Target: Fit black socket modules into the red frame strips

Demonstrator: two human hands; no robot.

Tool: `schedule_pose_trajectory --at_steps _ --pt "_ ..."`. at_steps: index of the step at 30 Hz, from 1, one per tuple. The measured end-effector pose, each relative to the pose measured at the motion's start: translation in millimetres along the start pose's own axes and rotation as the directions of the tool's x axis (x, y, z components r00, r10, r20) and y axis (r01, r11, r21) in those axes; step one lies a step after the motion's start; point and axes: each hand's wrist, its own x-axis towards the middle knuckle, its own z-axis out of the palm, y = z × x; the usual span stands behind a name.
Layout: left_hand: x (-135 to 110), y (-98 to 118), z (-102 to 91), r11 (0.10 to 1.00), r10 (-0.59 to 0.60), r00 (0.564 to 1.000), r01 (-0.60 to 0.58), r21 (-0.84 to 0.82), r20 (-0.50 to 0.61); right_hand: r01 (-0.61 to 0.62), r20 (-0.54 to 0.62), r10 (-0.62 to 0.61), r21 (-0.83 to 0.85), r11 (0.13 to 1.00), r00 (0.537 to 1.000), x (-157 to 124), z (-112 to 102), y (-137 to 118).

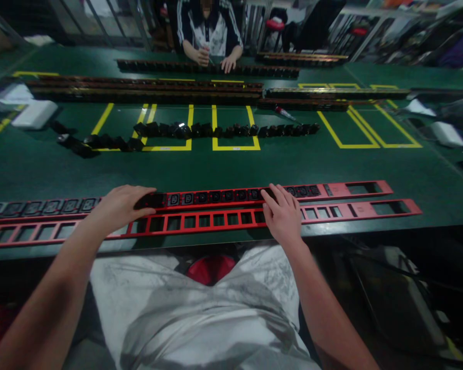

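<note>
**Head view.** At the near edge of the green table [231, 167], two long red strips lie side by side, parallel to the edge.

- **Hands:** The left hand [121, 205] lies over the far red strip [337, 189]. Its fingers are bent over the top and the thumb runs along the near side, in a light clasp. The right hand [282, 216] rests further along the same strip. Its fingers are extended and slightly spread, with the tips pressing on the strip and holding nothing.
- **Progress, as judged:** Black sockets [216, 196] sit in the far strip's cutouts from its left end to just past the right hand. The larger openings at its right end are bare. The near red strip [415, 208] shows only empty cutouts along its visible length. On that showing, one strip is mostly filled and the other not begun.
- **Surroundings:** Loose black sockets [224, 130] lie in a ragged row mid-table, across yellow floor-style markings [235, 148], well apart from both hands. A red-tipped tool [283, 113] lies just beyond them, and a white block [34, 113] sits to the left. Dark strips [146, 88] are stacked lengthwise further back. A co-worker's hands [216, 59] work at another strip on the far side.
- **Obstructions:** Nothing lies between the hands and the loose sockets. The left hand hides the cutouts beneath it, so their state cannot be told.
</note>
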Motion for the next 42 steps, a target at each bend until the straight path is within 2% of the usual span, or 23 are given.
schedule_pose_trajectory --at_steps 3,6,11,17,25,34,42 --pt "-3.9 -10.2 3.2 1.000 -0.008 1.000 0.008 -0.014 0.001 0.071 0.014 -0.071 0.017 0.997 0.997 -1.0 -1.1 0.4" --pt "-3.8 -6.7 7.2 1.000 0.007 1.000 -0.007 -0.017 0.004 0.102 0.061 -0.104 0.033 0.994 0.993 1.1 -4.7 1.9" --pt "7.6 4.9 6.7 1.000 0.023 1.000 -0.023 0.007 -0.012 0.061 0.119 -0.066 0.048 0.997 0.991 12.8 -8.2 11.5" --pt "29.7 8.7 11.5 0.997 0.057 0.998 -0.056 0.044 -0.014 0.033 0.135 -0.036 0.029 0.999 0.990 25.0 -4.3 26.6" --pt "26.9 23.0 20.3 0.993 0.058 0.987 -0.041 0.112 -0.149 -0.103 0.052 0.102 0.009 0.995 0.993 26.8 11.3 10.7" --pt "24.1 27.2 22.0 0.998 0.054 0.969 -0.043 0.053 -0.242 -0.074 0.045 0.073 0.039 0.996 0.996 25.3 11.6 10.5" --pt "23.6 23.4 26.8 0.997 0.068 0.961 -0.054 0.060 -0.270 -0.066 0.027 0.065 0.044 0.997 0.998 23.8 13.4 9.9"
